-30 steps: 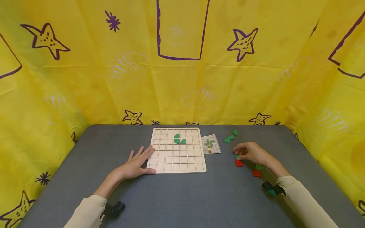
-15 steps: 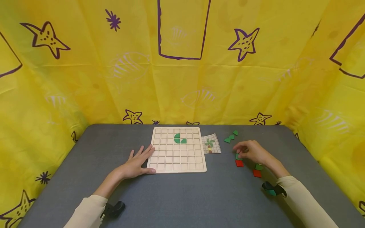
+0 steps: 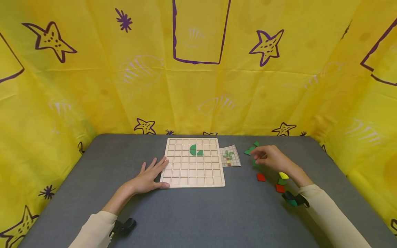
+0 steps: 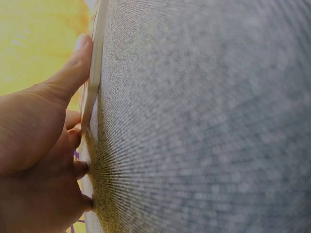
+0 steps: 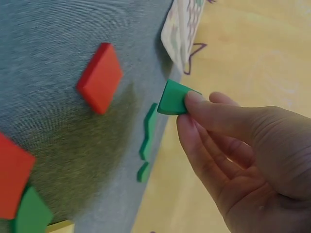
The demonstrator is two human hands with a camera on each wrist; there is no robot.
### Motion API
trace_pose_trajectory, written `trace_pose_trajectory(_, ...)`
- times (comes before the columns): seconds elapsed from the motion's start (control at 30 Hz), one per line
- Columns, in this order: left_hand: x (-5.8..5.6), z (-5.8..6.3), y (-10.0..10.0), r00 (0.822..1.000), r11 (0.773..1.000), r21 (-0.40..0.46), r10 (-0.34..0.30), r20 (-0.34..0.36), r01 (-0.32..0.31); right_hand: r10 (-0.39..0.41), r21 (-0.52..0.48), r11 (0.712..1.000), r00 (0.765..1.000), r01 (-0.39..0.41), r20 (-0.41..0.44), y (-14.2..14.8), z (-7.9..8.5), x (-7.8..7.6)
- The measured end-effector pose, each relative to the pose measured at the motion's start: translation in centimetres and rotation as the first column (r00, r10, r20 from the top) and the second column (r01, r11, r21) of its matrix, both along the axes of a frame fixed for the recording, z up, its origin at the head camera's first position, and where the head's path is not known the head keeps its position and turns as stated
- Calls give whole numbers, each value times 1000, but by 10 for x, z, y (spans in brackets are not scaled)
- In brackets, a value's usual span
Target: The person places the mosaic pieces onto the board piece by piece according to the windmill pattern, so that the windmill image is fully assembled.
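Observation:
My left hand (image 3: 149, 176) rests with fingers spread along the left edge of the wooden grid board (image 3: 180, 174). In the left wrist view, the thumb and fingertips (image 4: 83, 43) touch the board's side (image 4: 99, 48). Three green quarter-round tiles (image 3: 193, 152) sit in cells near the board's top middle. My right hand (image 3: 273, 160) pinches a green tile (image 5: 174, 99) with one rounded edge between thumb and fingertips, held up over the table. Below that hand, a red square tile (image 3: 261, 177) lies alone. More green tiles (image 3: 249, 151) lie beyond the fingertips.
A pattern card (image 3: 230, 156) with a small printed grid lies against the board's right side. Under my right wrist are a yellow tile (image 3: 283, 175), a green tile (image 3: 282, 181) and a red tile (image 3: 280, 188). A yellow cloth (image 3: 198, 103) hangs behind the grey table (image 3: 198, 217).
My right hand has picked up the green tile from beside the red square and moved it up and slightly away. The yellow tile has come into view. My left hand stays put.

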State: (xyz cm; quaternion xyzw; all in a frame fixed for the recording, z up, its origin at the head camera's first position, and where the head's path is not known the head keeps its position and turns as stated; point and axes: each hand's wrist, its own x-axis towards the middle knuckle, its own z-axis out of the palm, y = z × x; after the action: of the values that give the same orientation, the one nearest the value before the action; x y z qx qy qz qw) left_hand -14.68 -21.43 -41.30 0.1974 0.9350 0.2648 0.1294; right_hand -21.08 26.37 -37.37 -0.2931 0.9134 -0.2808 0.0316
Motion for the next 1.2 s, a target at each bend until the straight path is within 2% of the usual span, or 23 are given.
trace_pose_trajectory(0.63, 0, -1, 0, 1000, 1000, 11, -7, 10, 7, 47, 44, 998, 999, -47, -15, -38, 14, -23)
trace_pose_trajectory(0.93, 0, 1, -1, 1000, 1000, 10, -5, 10, 5, 80, -23, 997, 997, -80, 16, -54, 16, -30)
trace_pose_trajectory(1.2, 0, 1, -1, 1000, 1000, 9, -4, 12, 4, 99, -42, 994, 995, -98, 28, -70, 14, -35)
